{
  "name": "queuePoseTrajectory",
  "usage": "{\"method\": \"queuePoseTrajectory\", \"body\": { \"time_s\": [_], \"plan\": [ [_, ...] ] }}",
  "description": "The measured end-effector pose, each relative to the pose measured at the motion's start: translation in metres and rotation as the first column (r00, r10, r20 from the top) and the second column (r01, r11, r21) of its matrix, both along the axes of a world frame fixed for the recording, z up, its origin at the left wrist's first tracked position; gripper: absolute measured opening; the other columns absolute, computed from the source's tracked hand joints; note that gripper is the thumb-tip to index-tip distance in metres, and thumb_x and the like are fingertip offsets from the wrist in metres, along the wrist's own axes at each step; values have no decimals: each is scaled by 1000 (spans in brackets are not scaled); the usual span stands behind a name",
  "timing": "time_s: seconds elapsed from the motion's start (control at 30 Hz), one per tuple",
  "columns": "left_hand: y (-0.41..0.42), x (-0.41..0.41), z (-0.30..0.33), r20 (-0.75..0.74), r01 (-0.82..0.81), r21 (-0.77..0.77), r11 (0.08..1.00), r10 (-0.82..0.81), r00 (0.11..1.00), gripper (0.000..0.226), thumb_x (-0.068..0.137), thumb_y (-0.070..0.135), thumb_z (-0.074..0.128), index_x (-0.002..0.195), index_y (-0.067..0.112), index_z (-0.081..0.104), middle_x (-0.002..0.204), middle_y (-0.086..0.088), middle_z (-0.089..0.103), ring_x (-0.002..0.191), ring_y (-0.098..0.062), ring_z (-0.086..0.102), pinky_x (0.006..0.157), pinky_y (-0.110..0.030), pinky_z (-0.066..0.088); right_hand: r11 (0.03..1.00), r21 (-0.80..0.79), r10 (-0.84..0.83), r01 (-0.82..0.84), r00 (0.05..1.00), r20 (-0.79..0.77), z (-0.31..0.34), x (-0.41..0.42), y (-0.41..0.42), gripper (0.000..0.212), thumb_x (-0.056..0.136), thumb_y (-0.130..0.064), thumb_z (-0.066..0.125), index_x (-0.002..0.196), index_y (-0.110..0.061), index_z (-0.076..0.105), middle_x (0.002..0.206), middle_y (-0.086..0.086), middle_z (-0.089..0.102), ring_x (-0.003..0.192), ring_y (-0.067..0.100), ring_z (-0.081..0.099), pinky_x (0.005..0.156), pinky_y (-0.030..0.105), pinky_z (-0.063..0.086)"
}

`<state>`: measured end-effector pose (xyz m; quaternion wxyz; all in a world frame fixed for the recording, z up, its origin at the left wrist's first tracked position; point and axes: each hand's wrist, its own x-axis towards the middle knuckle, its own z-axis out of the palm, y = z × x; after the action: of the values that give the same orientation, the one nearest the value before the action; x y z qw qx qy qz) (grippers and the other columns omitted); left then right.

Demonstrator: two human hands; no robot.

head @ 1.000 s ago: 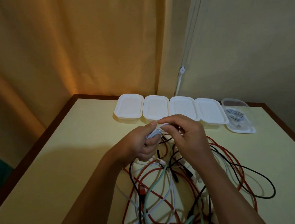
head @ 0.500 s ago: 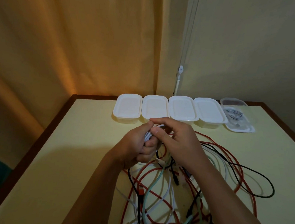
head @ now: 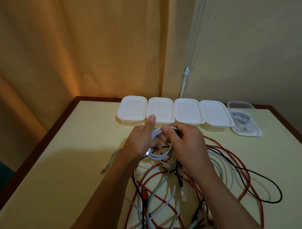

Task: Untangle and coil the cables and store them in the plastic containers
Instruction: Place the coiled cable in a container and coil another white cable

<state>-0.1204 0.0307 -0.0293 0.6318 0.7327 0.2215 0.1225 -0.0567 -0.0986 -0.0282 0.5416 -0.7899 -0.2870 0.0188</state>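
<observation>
We see our left hand (head: pixel 142 140), thumb raised toward 12 o'clock, gripping a white cable coil (head: pixel 160 149), an oval loop with its long axis running from 11 to 5 o'clock above the counter (head: pixel 72 162). Our right hand (head: pixel 183 143) pinches the coil's top strand.

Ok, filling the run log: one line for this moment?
left hand: holds white cable coil | right hand: pinches coil top | tangle: on table
</observation>
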Motion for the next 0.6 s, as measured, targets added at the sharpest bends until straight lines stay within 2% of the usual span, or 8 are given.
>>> {"method": "queuePoseTrajectory", "body": {
  "time_s": [0.07,0.13,0.2,0.3,0.37,0.43,0.5,0.6],
  "plan": [
    [6,-2,-3,5,106,-42,994,-105,994,62,100,56,32,72,15,69,62,-5,61,62,-15,57,68,-27,46,996,37,-80,80,997,-7,0,3,-2,19,96,-34,64,87,-21,76,69,-8,68,66,4,62,57,19,46],
    [10,-3,-7,59,211,-122,970,-205,977,53,99,54,36,80,15,67,62,-1,55,70,-18,50,76,-33,40,991,55,-121,122,993,-14,1,5,-4,21,96,-34,64,87,-20,76,67,-6,68,65,7,62,56,21,45],
    [9,-1,-9,93,242,-214,946,-227,970,46,102,47,36,84,12,61,60,2,46,73,-20,44,78,-35,36,988,69,-136,136,991,-15,1,5,-5,21,96,-34,65,88,-19,77,68,-7,69,65,8,63,57,22,46],
    [4,2,-7,92,167,-294,941,-146,985,40,107,34,33,81,11,53,55,6,36,65,-16,35,71,-32,31,987,79,-140,140,990,-13,-2,3,-3,23,96,-33,64,82,-20,76,63,-11,65,60,5,57,54,17,41],
    [4,4,-6,48,68,-182,981,-60,997,39,107,32,35,78,12,52,52,11,34,60,-13,32,66,-31,28,987,45,-153,152,988,22,-6,1,0,24,97,-33,62,82,-21,75,66,-10,62,63,4,55,56,17,39],
    [5,5,-6,32,-14,2,1000,14,999,39,106,30,36,73,15,50,51,12,34,58,-12,31,67,-34,28,982,2,-187,187,980,70,-8,1,2,21,97,-35,62,97,-23,79,82,-4,61,77,5,56,64,19,42],
    [3,6,-6,44,-58,73,996,55,998,39,105,30,36,70,17,47,52,11,33,57,-12,31,68,-35,30,978,-14,-204,207,974,102,-7,0,3,20,96,-35,63,104,-24,78,87,-2,61,83,5,57,68,19,43],
    [0,5,-2,65,-78,88,993,72,995,38,105,29,39,71,13,45,54,10,32,55,-12,32,66,-35,31,974,57,-225,221,972,68,-1,-3,2,6,92,-29,68,88,-26,71,79,-6,67,73,7,62,61,23,48]
  ]
}}
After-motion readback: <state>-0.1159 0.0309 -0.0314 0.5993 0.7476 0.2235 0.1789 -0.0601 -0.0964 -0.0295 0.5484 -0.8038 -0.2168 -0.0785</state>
